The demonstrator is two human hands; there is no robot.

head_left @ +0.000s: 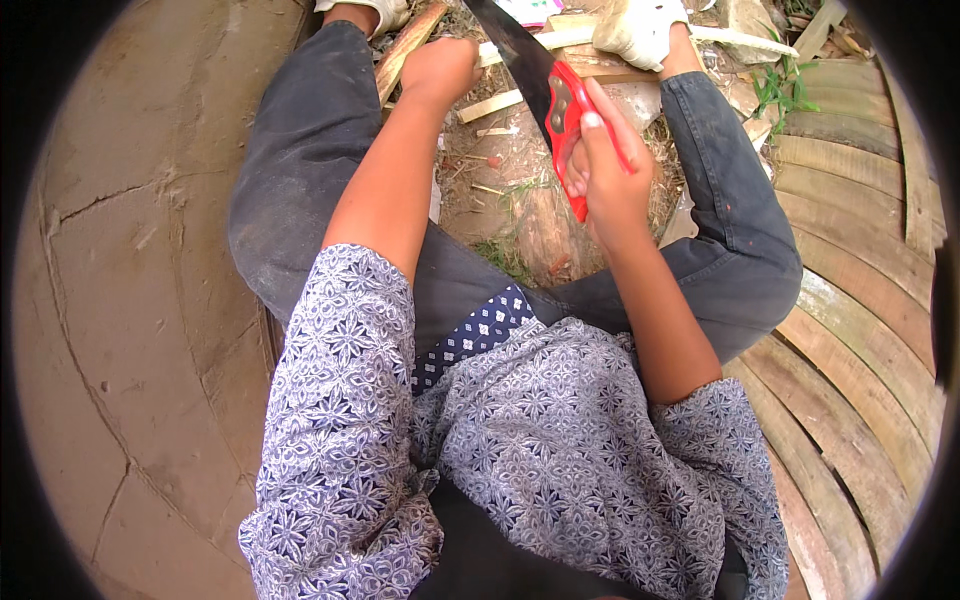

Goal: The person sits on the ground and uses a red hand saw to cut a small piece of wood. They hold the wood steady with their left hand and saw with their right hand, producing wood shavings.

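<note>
My right hand (612, 165) is wrapped round the red handle of a handsaw (570, 120). The saw's dark blade slants up and left, past the top edge of the view, and crosses over a pale wooden strip (565, 38). At the strip's left end, my left hand (440, 70) is closed round it as a fist, just left of the blade. To the right, the strip passes by my white shoe (637, 32) and runs on beyond it. Whether the blade's teeth touch the wood I cannot tell.
Wood offcuts (490, 106) and shavings litter the ground between my legs, with a thicker piece of wood (408, 48) beside my left hand. Wooden planks (850, 260) lie on the right. Cracked grey-brown ground (130, 300) spreads on the left. A green plant (785, 92) grows near my right foot.
</note>
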